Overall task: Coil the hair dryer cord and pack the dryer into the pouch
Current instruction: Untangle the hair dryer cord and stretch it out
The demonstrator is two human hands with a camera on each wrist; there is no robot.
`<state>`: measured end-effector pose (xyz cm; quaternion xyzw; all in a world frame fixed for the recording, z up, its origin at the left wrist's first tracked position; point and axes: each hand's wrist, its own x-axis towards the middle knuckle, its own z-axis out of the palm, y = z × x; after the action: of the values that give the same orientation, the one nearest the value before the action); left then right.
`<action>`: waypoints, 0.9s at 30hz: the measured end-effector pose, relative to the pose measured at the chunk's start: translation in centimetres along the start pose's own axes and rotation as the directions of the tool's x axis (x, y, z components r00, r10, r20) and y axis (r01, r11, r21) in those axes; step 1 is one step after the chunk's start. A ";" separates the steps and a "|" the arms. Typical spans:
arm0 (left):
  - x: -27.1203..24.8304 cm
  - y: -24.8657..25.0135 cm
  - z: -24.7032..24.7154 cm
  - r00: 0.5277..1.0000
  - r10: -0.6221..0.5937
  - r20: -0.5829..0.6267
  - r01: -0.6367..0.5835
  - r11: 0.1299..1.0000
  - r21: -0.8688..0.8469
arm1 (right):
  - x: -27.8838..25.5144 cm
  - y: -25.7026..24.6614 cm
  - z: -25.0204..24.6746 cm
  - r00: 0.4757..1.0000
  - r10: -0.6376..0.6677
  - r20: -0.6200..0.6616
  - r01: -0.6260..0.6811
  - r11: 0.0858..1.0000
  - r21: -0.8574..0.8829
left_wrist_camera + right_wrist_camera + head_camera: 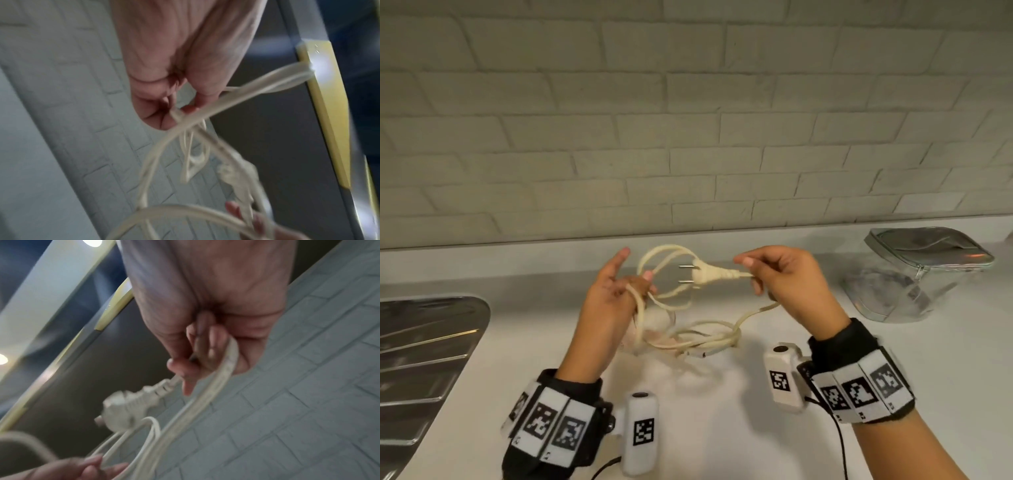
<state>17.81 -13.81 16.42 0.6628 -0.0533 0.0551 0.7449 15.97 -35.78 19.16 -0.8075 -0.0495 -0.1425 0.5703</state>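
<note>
Several loops of the cream cord point(664, 260) hang from my left hand point(619, 284), raised above the white counter; its index finger points up while the other fingers curl round the loops point(185, 116). My right hand point(774, 274) pinches the cord just behind the two-pin plug point(702, 272), pins pointing left toward the loops point(127, 408). More cord lies tangled on the counter point(709, 339) below the hands. The pale dryer body under the cord is mostly hidden. The silvery zip pouch point(921, 270) sits at the right, near the wall.
A steel sink drainboard point(424, 359) fills the left edge of the counter point(722, 428). A pale brick wall point(688, 137) rises right behind the counter.
</note>
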 end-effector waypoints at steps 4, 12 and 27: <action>0.4 0.1 -0.8 1.000 -0.001 0.031 0.002 0.999 -0.052 | -0.4 -0.1 -0.9 0.993 -0.008 0.117 0.001 0.998 0.062; 0.4 0.4 0.0 1.000 -0.008 0.027 0.010 0.997 -0.078 | -0.1 0.7 -0.7 0.991 -0.067 -0.112 0.105 0.917 0.385; 1.8 3.9 4.2 0.945 -0.279 -0.173 0.070 0.685 -0.725 | -3.2 1.1 3.3 0.914 -0.004 0.405 -0.079 0.979 0.187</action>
<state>19.00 -17.49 21.05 0.3124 0.0953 0.0480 0.9440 13.73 -32.75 16.22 -0.7590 -0.1645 0.0436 0.6285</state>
